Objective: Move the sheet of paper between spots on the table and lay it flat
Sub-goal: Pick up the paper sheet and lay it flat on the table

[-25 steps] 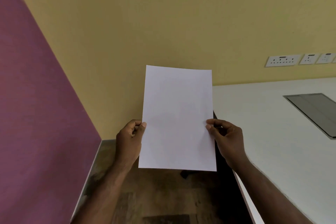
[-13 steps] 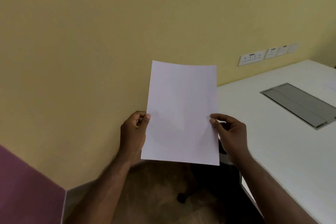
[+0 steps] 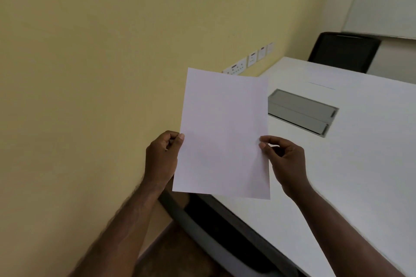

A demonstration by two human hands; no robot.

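Note:
A blank white sheet of paper (image 3: pixel 222 135) is held up in the air, upright and flat, over the near left edge of the white table (image 3: pixel 360 164). My left hand (image 3: pixel 162 157) pinches its left edge with thumb on the front and curled fingers behind. My right hand (image 3: pixel 284 159) pinches the right edge the same way. The sheet's lower part hangs past the table edge and does not touch the surface.
A grey cable hatch (image 3: pixel 301 112) is set into the table behind the sheet. Another white sheet (image 3: pixel 324 81) seems to lie farther back on the table. A black chair (image 3: pixel 344 51) stands at the far side. Wall sockets (image 3: pixel 249 62) line the yellow wall.
The view has swung to the right, bringing more of the table and the chair into sight. Both hands keep the same grip and the sheet now hangs partly over the table.

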